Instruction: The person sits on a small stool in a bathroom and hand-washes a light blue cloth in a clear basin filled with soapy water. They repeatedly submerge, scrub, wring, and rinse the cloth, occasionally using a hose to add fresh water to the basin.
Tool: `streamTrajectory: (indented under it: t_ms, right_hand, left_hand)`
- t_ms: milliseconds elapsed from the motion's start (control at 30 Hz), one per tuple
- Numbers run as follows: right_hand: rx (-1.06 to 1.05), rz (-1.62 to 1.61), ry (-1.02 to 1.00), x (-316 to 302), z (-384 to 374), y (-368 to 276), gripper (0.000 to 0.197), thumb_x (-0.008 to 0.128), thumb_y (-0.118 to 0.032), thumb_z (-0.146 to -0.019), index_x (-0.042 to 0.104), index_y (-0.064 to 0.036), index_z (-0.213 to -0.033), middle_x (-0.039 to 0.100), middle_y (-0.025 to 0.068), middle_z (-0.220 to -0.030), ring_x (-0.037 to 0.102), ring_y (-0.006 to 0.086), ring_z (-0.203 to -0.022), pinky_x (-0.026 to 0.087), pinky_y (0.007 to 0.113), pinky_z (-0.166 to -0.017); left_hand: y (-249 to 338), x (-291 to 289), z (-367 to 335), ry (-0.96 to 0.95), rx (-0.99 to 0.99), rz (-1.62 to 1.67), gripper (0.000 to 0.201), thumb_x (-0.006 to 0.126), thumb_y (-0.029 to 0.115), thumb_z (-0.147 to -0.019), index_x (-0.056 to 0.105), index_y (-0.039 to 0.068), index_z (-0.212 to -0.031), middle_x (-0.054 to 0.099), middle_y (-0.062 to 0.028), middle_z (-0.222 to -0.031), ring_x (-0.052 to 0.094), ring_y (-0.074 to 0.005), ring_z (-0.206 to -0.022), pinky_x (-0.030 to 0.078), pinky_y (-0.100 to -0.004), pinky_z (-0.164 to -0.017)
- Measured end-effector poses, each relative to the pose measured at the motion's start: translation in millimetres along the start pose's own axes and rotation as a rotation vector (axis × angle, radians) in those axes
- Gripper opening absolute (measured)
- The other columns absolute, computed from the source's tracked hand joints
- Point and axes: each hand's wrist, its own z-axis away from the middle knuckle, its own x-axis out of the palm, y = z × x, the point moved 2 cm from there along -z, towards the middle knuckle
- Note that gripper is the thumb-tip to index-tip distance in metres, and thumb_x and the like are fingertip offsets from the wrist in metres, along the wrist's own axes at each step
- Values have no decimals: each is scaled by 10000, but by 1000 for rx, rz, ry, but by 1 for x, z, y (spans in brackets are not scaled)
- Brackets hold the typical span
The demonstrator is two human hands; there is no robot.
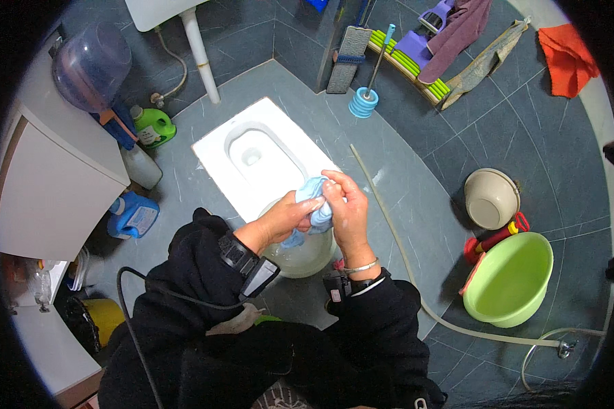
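Both hands grip one light blue cloth [316, 188], bunched up and wet-looking, over a pale basin [305, 262] of water. My left hand [284, 219] is closed on the cloth's left side, thumb pointing right. On the other side my right hand [348, 208] has its fingers curled round the top of the bunch. A lower fold of the cloth hangs toward the water. The basin sits at the near end of a white squat toilet [211, 157], and my hands and forearms hide part of its rim.
A hose [389, 225] runs along the floor on the right to a wall tap. Farther right are a green basin [539, 279] and a beige bucket [488, 201]. Detergent bottles [140, 213] stand left by a white cabinet [61, 184]. A toilet plunger [363, 102] stands beyond the toilet.
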Motion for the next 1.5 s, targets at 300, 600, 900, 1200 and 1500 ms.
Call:
streamTrajectory:
  t_ms: [300,600,900,1200,1500]
  right_hand:
    - [76,-137,-31,-8,-4,13,119,580,-131,-877,610,-17,-862,562,-25,-761,484,47,-666,400,196,-609]
    - [201,-412,-26,-6,-5,15,128,508,-137,-925,556,-20,-940,585,13,-824,530,67,-710,443,212,-645]
    - [199,-431,76,1,-3,18,146,480,-157,-942,543,-31,-983,558,15,-874,525,83,-773,438,227,-701]
    - [-99,201,358,0,-7,31,165,455,-173,-956,526,-28,-923,520,3,-828,461,80,-753,402,215,-681]
    - [-26,-102,393,-1,-10,37,228,477,-236,-956,517,-33,-858,511,-8,-763,447,57,-676,397,220,-617]
  left_hand:
    - [13,4,0,215,511,-197,184,596,154,-856,593,19,-980,566,11,-824,496,-60,-754,416,-202,-686]
    - [7,-16,-9,93,383,275,109,570,88,-838,601,14,-910,596,-37,-867,544,-125,-831,431,-262,-788]
    - [4,-9,-12,220,373,56,109,490,135,-910,547,42,-901,529,7,-814,495,-109,-771,415,-250,-745]
    - [-12,24,2,269,562,-637,118,444,140,-932,470,28,-904,480,-69,-751,449,-146,-689,409,-291,-651]
    - [-17,7,-14,354,500,-570,169,438,162,-948,517,23,-895,471,18,-761,416,-65,-711,385,-216,-665]
